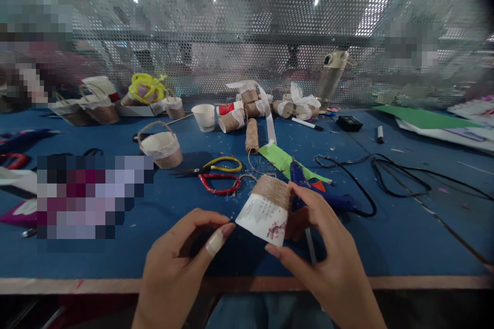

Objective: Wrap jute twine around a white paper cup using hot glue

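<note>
My right hand point(324, 247) grips a paper cup point(266, 218), tilted with its mouth towards me. Brown twine point(272, 190) wraps the cup's base end, and its white side carries writing and a pink blossom print. At the cup's left rim corner, the thumb and forefinger of my left hand point(193, 247) pinch the edge; a pale strip wraps that thumb. A strand of twine runs from the cup towards a twine spool point(252, 136). Behind the cup lie scissors point(218, 175) with yellow and red handles, and a blue glue gun point(328, 195) partly hidden by my right hand.
A twine-wrapped basket cup point(162, 149) stands left of the scissors. Further back are a plain white cup point(204, 117), several wrapped cups point(231, 119) and a bottle point(332, 77). A black cord point(401, 193) loops across the right side. Green paper point(424, 117) lies far right.
</note>
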A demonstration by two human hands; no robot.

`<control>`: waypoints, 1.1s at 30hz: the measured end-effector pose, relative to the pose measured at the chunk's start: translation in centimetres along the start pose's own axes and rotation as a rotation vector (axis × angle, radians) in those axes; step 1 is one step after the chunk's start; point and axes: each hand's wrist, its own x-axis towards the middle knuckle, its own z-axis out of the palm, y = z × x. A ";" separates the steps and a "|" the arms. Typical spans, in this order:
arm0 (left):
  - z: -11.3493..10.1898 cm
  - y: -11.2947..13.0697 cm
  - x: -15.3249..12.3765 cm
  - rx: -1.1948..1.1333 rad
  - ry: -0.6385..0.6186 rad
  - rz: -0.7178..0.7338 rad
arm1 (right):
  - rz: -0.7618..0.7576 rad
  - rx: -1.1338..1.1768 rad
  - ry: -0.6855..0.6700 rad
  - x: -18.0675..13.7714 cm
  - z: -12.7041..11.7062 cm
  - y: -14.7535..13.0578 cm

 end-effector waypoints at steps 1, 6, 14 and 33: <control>0.0 0.1 0.0 -0.003 -0.003 -0.006 | 0.003 -0.001 -0.004 0.0 0.0 0.0; 0.5 0.3 -0.3 -0.049 -0.024 0.019 | 0.004 -0.001 -0.014 -0.1 0.0 0.0; 0.0 -0.2 0.0 -0.012 -0.091 0.067 | 0.026 0.015 -0.021 -0.1 -0.1 -0.1; -0.5 -0.5 0.1 0.075 -0.161 0.086 | 0.029 0.022 -0.034 -0.3 0.0 0.2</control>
